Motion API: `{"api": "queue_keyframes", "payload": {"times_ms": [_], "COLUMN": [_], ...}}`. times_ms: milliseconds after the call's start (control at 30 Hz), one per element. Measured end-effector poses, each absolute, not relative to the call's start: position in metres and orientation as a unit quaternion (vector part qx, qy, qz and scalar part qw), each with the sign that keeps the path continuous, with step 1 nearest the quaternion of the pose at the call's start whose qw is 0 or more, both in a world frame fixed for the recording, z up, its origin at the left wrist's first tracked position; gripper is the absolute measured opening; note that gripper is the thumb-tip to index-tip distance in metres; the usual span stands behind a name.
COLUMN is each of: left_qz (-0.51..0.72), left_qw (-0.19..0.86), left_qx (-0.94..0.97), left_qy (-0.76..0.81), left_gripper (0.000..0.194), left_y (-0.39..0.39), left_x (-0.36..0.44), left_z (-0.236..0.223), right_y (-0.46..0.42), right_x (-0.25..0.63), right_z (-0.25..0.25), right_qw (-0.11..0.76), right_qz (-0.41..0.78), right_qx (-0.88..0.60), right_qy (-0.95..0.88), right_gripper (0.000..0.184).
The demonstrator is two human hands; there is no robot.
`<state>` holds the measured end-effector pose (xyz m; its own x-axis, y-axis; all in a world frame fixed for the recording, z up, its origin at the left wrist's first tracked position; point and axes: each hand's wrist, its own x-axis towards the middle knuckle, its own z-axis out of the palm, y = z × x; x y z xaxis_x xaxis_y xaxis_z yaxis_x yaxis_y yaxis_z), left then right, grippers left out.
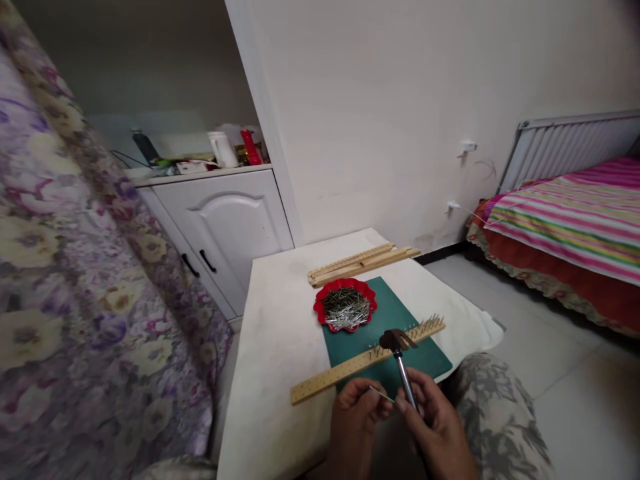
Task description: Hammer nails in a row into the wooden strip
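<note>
My left hand (356, 415) is closed in a pinch on a thin nail (381, 393) near the front edge of the white table (270, 360). My right hand (434, 419) is wrapped round the metal handle of a small hammer (399, 347), and its fingertips also touch the nail's other end. The hammer head hovers over a long wooden strip (345, 369) that lies across a green cutting mat (395, 320). The strip's right part carries a row of upright nails (423, 327). A red scalloped dish (345, 305) full of loose nails sits on the mat's far corner.
More wooden strips (363, 262) lie stacked at the table's far edge. A floral curtain (75, 267) hangs at the left, a white cabinet (220, 227) with clutter stands behind, and a bed (565, 227) with striped cover is at the right. My knee (495, 400) is beside the table.
</note>
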<state>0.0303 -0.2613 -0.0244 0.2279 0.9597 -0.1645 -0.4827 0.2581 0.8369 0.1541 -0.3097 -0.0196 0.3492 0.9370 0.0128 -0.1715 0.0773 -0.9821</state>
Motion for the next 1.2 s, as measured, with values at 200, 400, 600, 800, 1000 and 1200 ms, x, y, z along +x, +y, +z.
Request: {"api": "queue_keyframes", "payload": {"times_ms": [200,400,600,800,1000,1200], "left_qz": [0.469,0.433,0.416,0.418,0.415,0.411], "left_qw": [0.442,0.328,0.317,0.318,0.321,0.324], "left_qx": [0.578,0.669,0.686,0.690,0.695,0.695], "left_qy": [0.500,0.508,0.506,0.499,0.492,0.493], "left_gripper": [0.015,0.016,0.016,0.016,0.016,0.018], "left_y": [-0.208,-0.187,-0.184,-0.185,-0.185,-0.185], "left_x": [0.010,0.015,0.017,0.020,0.021,0.020], "left_z": [-0.030,-0.046,-0.050,-0.052,-0.052,-0.050], "right_y": [-0.309,-0.310,-0.307,-0.307,-0.307,-0.308], "right_x": [0.165,0.168,0.164,0.162,0.165,0.167], "right_z": [-0.025,-0.030,-0.037,-0.035,-0.033,-0.032], "right_qw": [0.626,0.620,0.656,0.651,0.625,0.620], "right_qz": [0.414,0.428,0.427,0.427,0.451,0.453], "right_qx": [-0.547,-0.536,-0.515,-0.516,-0.521,-0.519], "right_qy": [-0.369,-0.381,-0.349,-0.356,-0.367,-0.376], "right_gripper": [0.042,0.037,0.036,0.037,0.039,0.040]}}
